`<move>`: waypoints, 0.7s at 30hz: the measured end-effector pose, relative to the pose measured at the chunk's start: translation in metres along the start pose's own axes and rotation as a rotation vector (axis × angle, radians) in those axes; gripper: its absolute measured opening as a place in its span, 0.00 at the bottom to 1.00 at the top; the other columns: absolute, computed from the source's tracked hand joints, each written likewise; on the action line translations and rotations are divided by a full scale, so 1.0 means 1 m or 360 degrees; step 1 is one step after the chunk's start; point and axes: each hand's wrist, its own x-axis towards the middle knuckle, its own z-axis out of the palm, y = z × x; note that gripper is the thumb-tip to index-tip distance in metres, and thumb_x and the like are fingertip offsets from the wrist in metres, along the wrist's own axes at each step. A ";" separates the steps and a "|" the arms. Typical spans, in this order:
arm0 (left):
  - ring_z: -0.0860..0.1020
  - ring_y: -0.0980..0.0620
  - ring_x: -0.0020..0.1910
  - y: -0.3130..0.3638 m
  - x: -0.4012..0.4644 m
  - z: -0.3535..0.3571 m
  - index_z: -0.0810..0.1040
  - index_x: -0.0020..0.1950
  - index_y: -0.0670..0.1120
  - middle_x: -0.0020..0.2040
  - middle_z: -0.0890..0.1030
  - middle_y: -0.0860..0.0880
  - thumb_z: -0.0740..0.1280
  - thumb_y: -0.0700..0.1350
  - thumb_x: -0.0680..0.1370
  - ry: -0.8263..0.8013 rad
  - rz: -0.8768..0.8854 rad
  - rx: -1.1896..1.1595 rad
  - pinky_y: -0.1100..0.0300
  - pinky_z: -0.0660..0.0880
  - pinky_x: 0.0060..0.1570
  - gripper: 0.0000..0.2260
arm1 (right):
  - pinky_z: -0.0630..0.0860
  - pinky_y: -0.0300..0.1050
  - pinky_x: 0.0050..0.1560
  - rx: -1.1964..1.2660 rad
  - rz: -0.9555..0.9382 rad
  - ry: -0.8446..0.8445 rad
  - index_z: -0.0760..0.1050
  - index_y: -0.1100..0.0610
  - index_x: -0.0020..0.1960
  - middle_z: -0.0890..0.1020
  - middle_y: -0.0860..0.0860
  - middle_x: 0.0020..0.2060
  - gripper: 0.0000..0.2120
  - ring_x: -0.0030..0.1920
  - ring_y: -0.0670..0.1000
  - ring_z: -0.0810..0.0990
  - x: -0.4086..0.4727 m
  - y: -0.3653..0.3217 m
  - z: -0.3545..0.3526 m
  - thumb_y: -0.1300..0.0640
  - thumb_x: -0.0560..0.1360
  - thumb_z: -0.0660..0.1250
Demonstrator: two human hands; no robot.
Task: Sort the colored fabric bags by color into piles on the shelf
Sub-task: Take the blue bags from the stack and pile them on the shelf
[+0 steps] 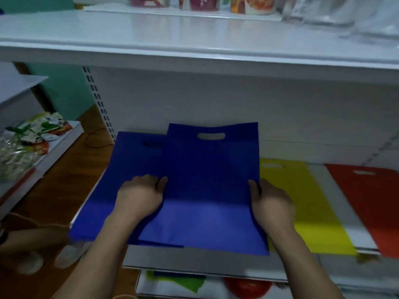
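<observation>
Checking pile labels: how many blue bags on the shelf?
2 visible: one flat blue fabric bag held at its sides by left hand and right hand; another blue fabric bag lying beneath, offset left. More may be hidden underneath.

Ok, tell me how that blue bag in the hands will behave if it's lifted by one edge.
The top blue bag is thin flat fabric, so it will probably droop. It looks light: the left hand and right hand hold it only at its side edges. Pushed, it may slide over the blue bag beneath.

White shelf [194,258], blue bags [133,169] at left, yellow bag [313,208] mid, red-orange bag [371,201] right, poss. stacked
</observation>
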 end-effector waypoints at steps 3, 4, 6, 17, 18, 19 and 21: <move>0.74 0.44 0.36 0.054 -0.006 0.009 0.72 0.35 0.42 0.33 0.74 0.46 0.50 0.59 0.81 0.0053 0.0111 -0.0082 0.55 0.73 0.37 0.27 | 0.56 0.41 0.24 0.0006 0.0208 -0.0069 0.72 0.61 0.39 0.75 0.57 0.27 0.18 0.25 0.57 0.68 -0.008 0.053 -0.028 0.49 0.81 0.58; 0.74 0.45 0.37 0.072 -0.009 0.011 0.72 0.35 0.42 0.34 0.75 0.47 0.49 0.59 0.81 0.0029 0.0122 -0.0113 0.55 0.74 0.39 0.26 | 0.61 0.44 0.26 -0.0050 0.0281 -0.0092 0.72 0.60 0.42 0.77 0.57 0.30 0.19 0.29 0.59 0.73 -0.012 0.069 -0.035 0.47 0.81 0.56; 0.74 0.46 0.37 0.125 -0.014 0.020 0.71 0.36 0.43 0.35 0.75 0.47 0.52 0.57 0.83 -0.0018 0.0231 -0.0142 0.57 0.71 0.37 0.23 | 0.68 0.47 0.32 -0.0091 0.0434 -0.0049 0.72 0.57 0.42 0.78 0.55 0.33 0.19 0.35 0.59 0.77 -0.026 0.113 -0.066 0.45 0.81 0.53; 0.78 0.40 0.39 0.365 -0.073 0.059 0.66 0.32 0.47 0.35 0.79 0.45 0.52 0.57 0.82 -0.0145 0.0796 -0.0245 0.54 0.69 0.35 0.22 | 0.66 0.44 0.28 -0.0284 0.1064 0.0147 0.71 0.52 0.45 0.77 0.50 0.33 0.17 0.33 0.53 0.75 -0.133 0.294 -0.191 0.43 0.81 0.50; 0.78 0.40 0.41 0.384 -0.081 0.064 0.66 0.32 0.47 0.38 0.80 0.44 0.52 0.57 0.82 -0.0147 0.0857 -0.0240 0.54 0.69 0.36 0.22 | 0.65 0.43 0.26 -0.0288 0.1105 0.0155 0.70 0.50 0.45 0.76 0.49 0.31 0.15 0.30 0.50 0.74 -0.145 0.307 -0.204 0.44 0.81 0.50; 0.79 0.39 0.43 0.402 -0.089 0.069 0.66 0.33 0.47 0.41 0.81 0.43 0.52 0.57 0.82 -0.0141 0.0913 -0.0243 0.53 0.70 0.38 0.22 | 0.64 0.42 0.25 -0.0294 0.1148 0.0170 0.69 0.49 0.44 0.75 0.47 0.30 0.14 0.29 0.48 0.73 -0.157 0.319 -0.216 0.44 0.81 0.51; 0.79 0.39 0.47 0.436 -0.105 0.074 0.65 0.33 0.47 0.44 0.82 0.41 0.52 0.57 0.82 -0.0155 0.1014 -0.0242 0.52 0.72 0.41 0.22 | 0.67 0.43 0.25 -0.0337 0.1272 0.0208 0.69 0.51 0.41 0.74 0.47 0.29 0.17 0.28 0.47 0.73 -0.180 0.339 -0.234 0.43 0.81 0.51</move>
